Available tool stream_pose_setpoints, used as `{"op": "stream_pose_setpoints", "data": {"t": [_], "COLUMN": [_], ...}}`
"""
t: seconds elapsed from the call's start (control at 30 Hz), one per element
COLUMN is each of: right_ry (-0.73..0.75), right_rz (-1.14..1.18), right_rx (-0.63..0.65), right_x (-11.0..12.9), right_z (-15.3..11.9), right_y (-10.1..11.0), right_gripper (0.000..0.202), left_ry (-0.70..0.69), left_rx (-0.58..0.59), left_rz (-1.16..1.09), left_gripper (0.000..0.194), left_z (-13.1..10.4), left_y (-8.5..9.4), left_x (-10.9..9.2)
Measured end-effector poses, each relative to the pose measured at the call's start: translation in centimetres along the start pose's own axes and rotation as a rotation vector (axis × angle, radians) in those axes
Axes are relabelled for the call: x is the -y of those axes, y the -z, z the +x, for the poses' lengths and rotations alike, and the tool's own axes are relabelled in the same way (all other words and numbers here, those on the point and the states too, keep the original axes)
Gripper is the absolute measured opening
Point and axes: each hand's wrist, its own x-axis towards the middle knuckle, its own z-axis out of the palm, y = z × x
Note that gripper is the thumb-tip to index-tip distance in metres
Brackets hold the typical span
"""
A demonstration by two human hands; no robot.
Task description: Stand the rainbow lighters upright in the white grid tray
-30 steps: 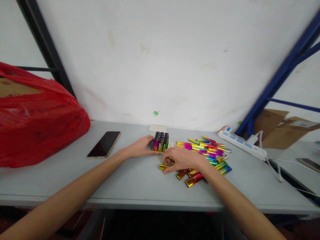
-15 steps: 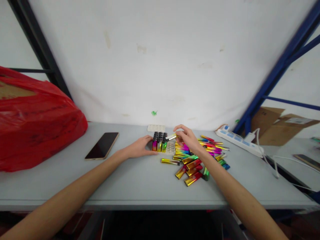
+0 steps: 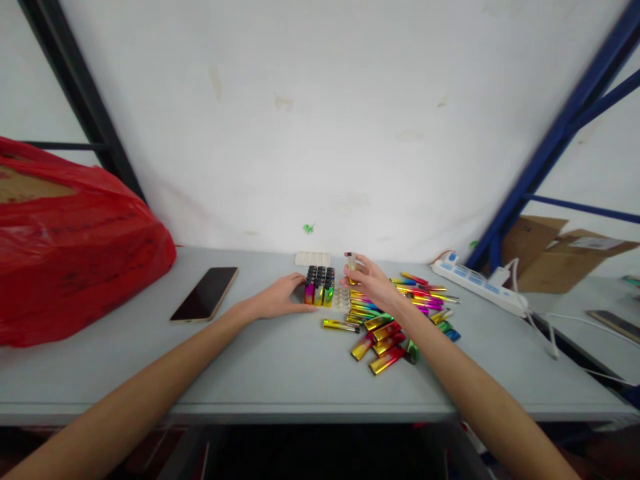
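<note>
My left hand [image 3: 280,297] grips the left end of a white tray [image 3: 342,299], thumb along the front and fingers at the back. In the tray's left part stand several shiny lighters [image 3: 319,295], upright with black tops, in rows; the cells at its right show bare. Above the right end, my right hand [image 3: 374,284] holds one lighter [image 3: 351,264] nearly upright between thumb and fingers, its dark top up. Beneath and beside that forearm spreads a loose heap of colourful metallic lighters [image 3: 385,331]. One yellow lighter [image 3: 341,325] lies in front of the tray.
Another white tray [image 3: 313,258] lies by the wall. A phone [image 3: 205,293] rests to the left, near a big red plastic bag [image 3: 75,247]. At the right are a power strip [image 3: 477,283] with white cables and an open cardboard box [image 3: 555,257] beyond a blue post.
My right hand has turned the lighter from a slanting, nearly level pose to nearly upright, top up. My left hand stays at the tray.
</note>
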Motion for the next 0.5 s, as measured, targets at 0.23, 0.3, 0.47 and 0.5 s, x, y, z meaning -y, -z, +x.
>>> {"op": "stream_pose_setpoints", "data": {"t": [0.23,0.3,0.47,0.5], "right_ry": [-0.022,-0.038,0.093,0.143], "right_rz": [-0.171,-0.240,-0.576,-0.659], "right_rx": [0.072,0.042,-0.059,-0.092], "right_x": [-1.4,-1.6,-2.0,-2.0], "right_z": [0.5,0.6,0.9,1.0], "right_y": [0.2,0.3,0.7,0.8], "right_gripper": [0.049,0.048,0.058,0.059], "left_ry": [0.014,0.014,0.011,0.013], "left_rx": [-0.008,0.001,0.010,0.013], "left_rz": [0.032,0.031,0.023,0.027], "left_gripper": [0.078,0.079,0.077,0.078], "left_z": [0.0,0.0,0.0,0.0], "left_y": [0.1,0.1,0.1,0.2], "left_x": [-0.1,-0.1,-0.2,-0.2]}}
